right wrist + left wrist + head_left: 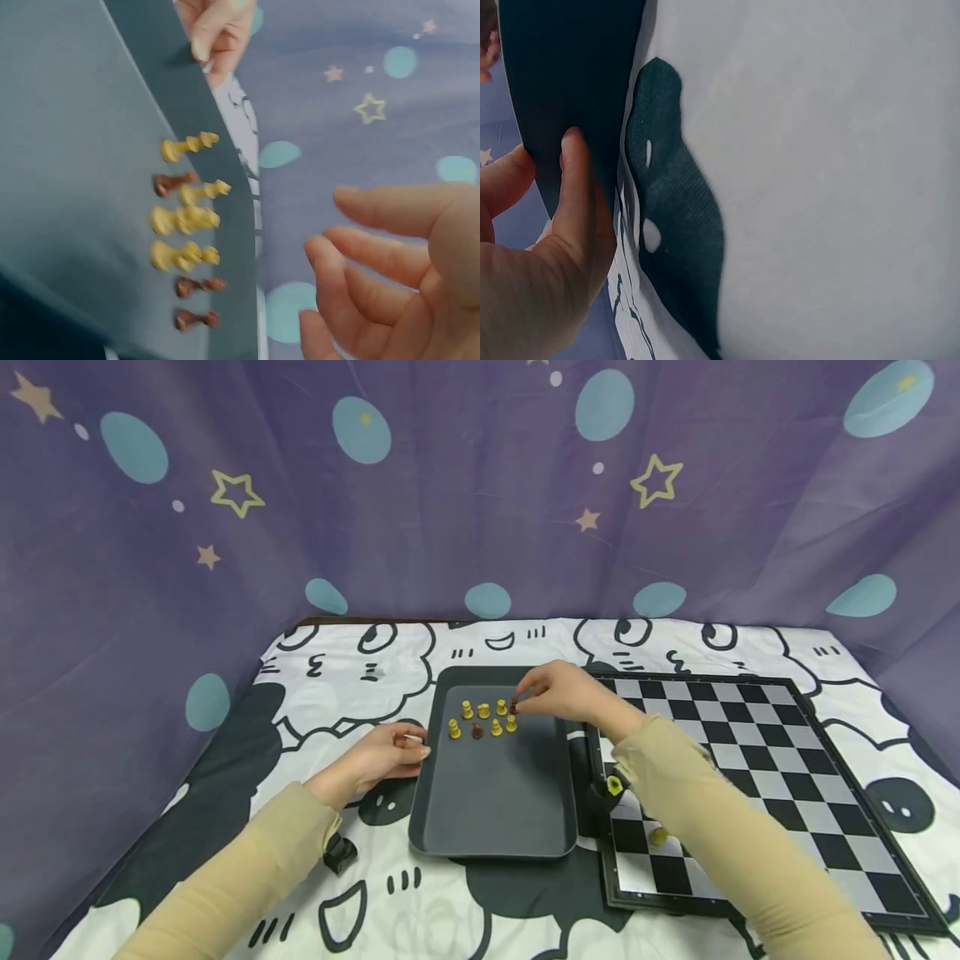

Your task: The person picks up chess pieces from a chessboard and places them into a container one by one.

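Note:
My left hand (378, 756) grips the left rim of a dark grey tray (495, 802); in the left wrist view its thumb is at the edge and the fingers (576, 180) lie along the outer wall. Over the tray's far right corner is my right hand (562, 693), its fingertips close by a brown chess piece (513, 706). The right wrist view shows that hand's thumb and fingers apart, with nothing between them. Several yellow chess pieces (184, 255) and a few brown chess pieces (174, 184) stand grouped at the tray's far end.
Right of the tray lies a black-and-white chessboard (795, 785), its near side partly under my right forearm. A yellow piece (658, 836) is on the board beside the sleeve. A patterned cloth (360, 672) covers the table, and a purple curtain (480, 510) hangs behind.

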The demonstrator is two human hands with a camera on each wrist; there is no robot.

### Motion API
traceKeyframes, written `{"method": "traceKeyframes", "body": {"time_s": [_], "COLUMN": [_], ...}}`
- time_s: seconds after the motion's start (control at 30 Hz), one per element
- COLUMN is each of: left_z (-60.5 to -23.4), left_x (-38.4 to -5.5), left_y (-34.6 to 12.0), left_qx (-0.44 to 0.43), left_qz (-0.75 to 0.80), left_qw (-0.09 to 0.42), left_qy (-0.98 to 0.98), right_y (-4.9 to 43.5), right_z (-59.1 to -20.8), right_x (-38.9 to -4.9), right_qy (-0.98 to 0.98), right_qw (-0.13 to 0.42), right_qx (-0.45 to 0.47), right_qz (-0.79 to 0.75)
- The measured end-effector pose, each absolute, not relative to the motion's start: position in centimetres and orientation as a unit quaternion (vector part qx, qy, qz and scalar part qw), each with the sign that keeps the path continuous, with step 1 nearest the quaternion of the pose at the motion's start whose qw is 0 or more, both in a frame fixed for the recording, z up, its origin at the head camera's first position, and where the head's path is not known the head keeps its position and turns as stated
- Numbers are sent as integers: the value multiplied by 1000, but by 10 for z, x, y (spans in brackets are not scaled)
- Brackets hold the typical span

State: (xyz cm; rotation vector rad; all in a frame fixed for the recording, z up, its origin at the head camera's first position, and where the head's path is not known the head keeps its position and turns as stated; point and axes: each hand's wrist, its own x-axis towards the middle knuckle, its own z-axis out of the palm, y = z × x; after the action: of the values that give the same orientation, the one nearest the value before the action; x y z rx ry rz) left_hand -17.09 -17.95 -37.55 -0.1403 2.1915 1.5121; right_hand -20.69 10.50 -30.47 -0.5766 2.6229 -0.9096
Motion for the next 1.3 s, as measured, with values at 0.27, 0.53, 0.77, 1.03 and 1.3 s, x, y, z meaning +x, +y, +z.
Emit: {"method": "traceKeyframes", "body": {"time_s": [0.27,0.53,0.77,1.03,1.3], "left_z": [-377,-377,-375,-376,-376], "left_x": [-172,-172,-172,-172,-172], "left_y": [-181,-181,-180,-180,-180], "left_qx": [-44,-43,-48,-39,-43], "left_qz": [555,554,558,558,556], "left_qw": [238,241,241,245,240], "left_qy": [796,795,793,792,795], "right_y": [155,202,234,251,252], "right_z": [-281,-283,-299,-318,-335], "right_x": [-191,-168,-152,-138,-128], "right_qy": [903,889,882,862,845], "right_qw": [153,184,201,236,262], "right_qx": [-246,-294,-317,-330,-354], "right_qz": [-319,-297,-285,-304,-304]}}
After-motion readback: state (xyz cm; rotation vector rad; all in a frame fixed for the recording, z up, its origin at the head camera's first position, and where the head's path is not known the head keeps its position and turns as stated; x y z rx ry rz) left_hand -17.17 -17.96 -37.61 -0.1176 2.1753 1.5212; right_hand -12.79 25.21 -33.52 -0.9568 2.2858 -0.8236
